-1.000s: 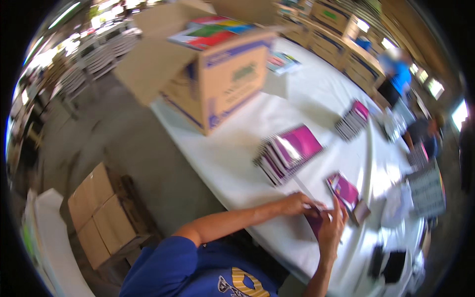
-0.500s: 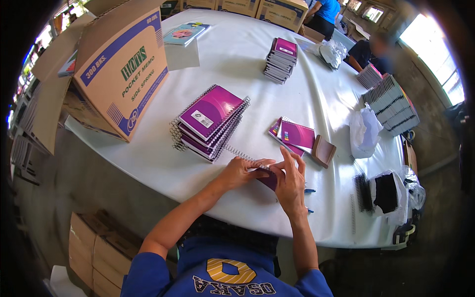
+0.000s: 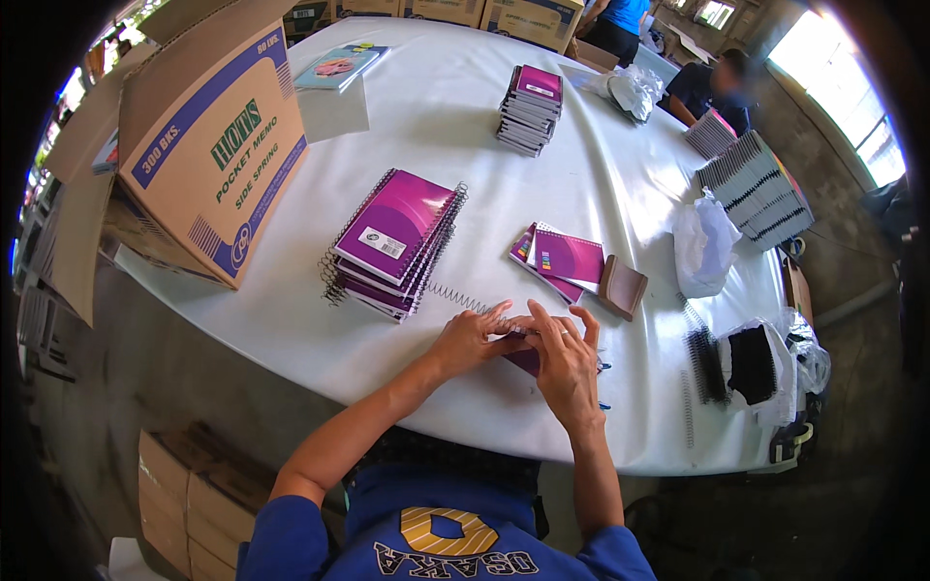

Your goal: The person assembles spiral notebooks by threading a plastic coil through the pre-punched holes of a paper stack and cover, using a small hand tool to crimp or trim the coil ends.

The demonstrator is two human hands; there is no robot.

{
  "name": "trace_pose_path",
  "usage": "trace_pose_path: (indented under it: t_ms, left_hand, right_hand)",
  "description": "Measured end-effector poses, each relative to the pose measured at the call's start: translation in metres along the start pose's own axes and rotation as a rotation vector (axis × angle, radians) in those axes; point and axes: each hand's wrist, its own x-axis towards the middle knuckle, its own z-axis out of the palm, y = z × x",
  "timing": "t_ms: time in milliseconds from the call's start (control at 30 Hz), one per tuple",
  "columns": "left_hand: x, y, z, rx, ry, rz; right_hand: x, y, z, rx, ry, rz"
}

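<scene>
Near the table's front edge, a small purple notebook (image 3: 524, 361) is held tilted between my two hands. My left hand (image 3: 470, 344) is closed on its left end, thumb and fingers by the top edge. My right hand (image 3: 567, 366) grips the other end, with its thumb and index finger at the same edge and other fingers raised. A long metal spiral coil (image 3: 459, 298) runs from that edge past my left fingertips toward a stack of purple notebooks (image 3: 395, 228), whose loose coils stick out at the sides. My fingers hide much of the held notebook.
Right of my hands lie loose purple notebooks (image 3: 570, 259) and a brown block (image 3: 622, 288). Blue pens (image 3: 604, 367) lie beside my right hand. Loose coils (image 3: 705, 363) and plastic bags (image 3: 705, 247) are at the right. A large carton (image 3: 208, 160) stands left. A person (image 3: 705, 92) sits far right.
The view has shifted slightly, so the table's things sit further left. My right fingers have bent and come closer to the notebook's top edge. Both hands keep hold of the notebook.
</scene>
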Motion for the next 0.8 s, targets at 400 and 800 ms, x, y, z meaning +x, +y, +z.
trace_pose_path:
  t_ms: [400,800]
  left_hand:
    - [-0.011,-0.015,0.006,-0.04,0.071,0.089]
    - [-0.009,-0.007,0.007,-0.074,0.019,0.003]
  right_hand:
    - [0.047,-0.036,0.032,-0.112,-0.028,-0.145]
    - [0.066,-0.05,0.058,0.086,-0.118,0.116]
